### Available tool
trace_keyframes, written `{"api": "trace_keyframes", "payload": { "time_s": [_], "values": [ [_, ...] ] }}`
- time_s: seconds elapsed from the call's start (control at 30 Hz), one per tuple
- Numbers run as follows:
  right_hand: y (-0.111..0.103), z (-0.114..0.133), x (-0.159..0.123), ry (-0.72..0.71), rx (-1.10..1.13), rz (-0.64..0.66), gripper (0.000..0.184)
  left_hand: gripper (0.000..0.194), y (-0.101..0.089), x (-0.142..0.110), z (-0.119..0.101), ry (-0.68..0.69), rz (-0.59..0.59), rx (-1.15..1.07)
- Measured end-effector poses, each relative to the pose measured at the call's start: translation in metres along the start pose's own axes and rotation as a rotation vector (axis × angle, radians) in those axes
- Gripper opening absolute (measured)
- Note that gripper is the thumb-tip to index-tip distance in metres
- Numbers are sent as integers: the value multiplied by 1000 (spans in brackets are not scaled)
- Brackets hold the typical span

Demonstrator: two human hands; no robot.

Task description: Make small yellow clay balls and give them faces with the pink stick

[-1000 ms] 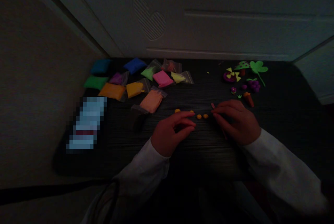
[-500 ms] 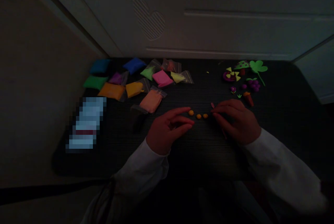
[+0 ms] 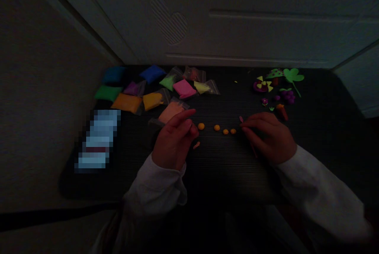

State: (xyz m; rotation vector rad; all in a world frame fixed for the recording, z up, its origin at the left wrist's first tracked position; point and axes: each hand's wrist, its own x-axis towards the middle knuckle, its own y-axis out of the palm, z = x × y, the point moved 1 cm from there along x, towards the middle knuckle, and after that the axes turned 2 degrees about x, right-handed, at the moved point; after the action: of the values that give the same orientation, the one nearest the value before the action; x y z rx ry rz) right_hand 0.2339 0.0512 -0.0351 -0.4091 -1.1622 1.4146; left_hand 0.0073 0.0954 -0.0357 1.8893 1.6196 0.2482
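Observation:
In the middle of the dark table lie several small orange-yellow balls [image 3: 217, 127] in a loose row, some with dark marks. My left hand [image 3: 173, 143] is at the row's left end, index finger stretched out and the others bent, with nothing seen in it. Just off its fingertips sits the leftmost ball [image 3: 201, 126]. A small peach-coloured piece [image 3: 197, 145] lies below that ball. At the row's right end, my right hand [image 3: 268, 137] pinches a thin pink modelling tool [image 3: 241, 119], whose flat tip sticks out past the fingers.
Bags of coloured clay, including an orange one [image 3: 127, 103] and a pink one [image 3: 184, 88], cover the back left. A blurred bright screen [image 3: 99, 139] lies at left. Small clay shapes, among them a green leafy piece [image 3: 293, 75] and a purple cluster [image 3: 288, 96], stand back right.
My left hand has moved left, away from the dark-marked balls, uncovering the leftmost ball and the peach-coloured piece. My right hand has stayed almost still with the pink tool.

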Motion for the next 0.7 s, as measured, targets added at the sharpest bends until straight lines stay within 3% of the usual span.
{"api": "trace_keyframes", "payload": {
  "time_s": [0.2, 0.7],
  "values": [
    [1, -1, -1, -5, -3, -1, 13, 32, -2, 1, 1, -59, -4, 1],
    [1, -3, -2, -21, 0, -2, 14, 26, 0, 0, 4, -98, 4, -9]
  ]
}}
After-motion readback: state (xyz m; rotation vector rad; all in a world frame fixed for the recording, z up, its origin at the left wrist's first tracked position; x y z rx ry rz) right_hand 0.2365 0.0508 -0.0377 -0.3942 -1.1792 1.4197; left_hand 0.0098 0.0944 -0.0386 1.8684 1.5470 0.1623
